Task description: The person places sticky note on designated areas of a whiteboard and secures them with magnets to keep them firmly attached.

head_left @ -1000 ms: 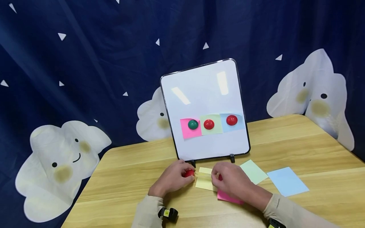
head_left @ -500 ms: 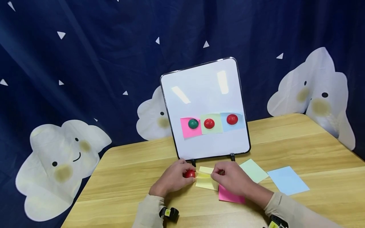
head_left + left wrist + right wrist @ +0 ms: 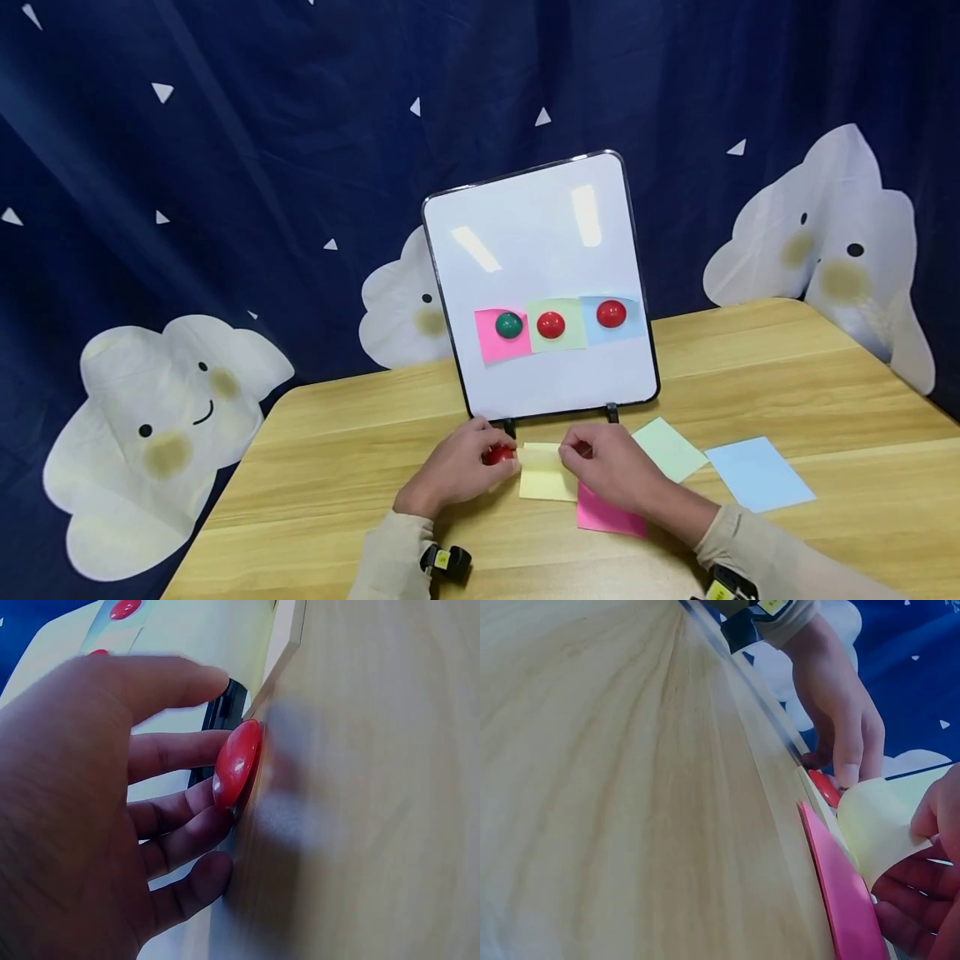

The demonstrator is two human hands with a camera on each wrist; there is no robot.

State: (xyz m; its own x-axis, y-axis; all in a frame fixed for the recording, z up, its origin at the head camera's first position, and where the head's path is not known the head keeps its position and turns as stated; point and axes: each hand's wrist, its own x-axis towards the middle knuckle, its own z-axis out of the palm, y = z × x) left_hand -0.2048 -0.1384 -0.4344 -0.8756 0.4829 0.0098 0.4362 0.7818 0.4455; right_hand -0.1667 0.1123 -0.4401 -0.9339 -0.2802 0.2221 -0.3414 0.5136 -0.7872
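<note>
My left hand (image 3: 457, 467) curves loosely around a red round magnet (image 3: 498, 455) lying on the table. In the left wrist view the fingertips sit right behind the magnet (image 3: 236, 765), while the thumb stands apart, near the edge of a yellow sticky note pad (image 3: 283, 645). With my right hand (image 3: 615, 467) I pinch the top sheet of the yellow sticky note pad (image 3: 546, 482). That sheet (image 3: 877, 829) bends up in a curl in the right wrist view. Partly under my right hand lies a pink sticky note pad (image 3: 611, 517).
Behind the hands a whiteboard (image 3: 540, 250) stands on black feet. It carries pink, green and blue notes under a green magnet (image 3: 508, 325) and two red ones. Green (image 3: 669, 450) and blue (image 3: 761, 475) sticky notes lie on the table (image 3: 322, 475) at the right.
The yellow pad has shifted slightly to the right, and the fold of its top sheet looks different. My right hand has moved a little, showing more of the pink pad; my left hand stays by the magnet.
</note>
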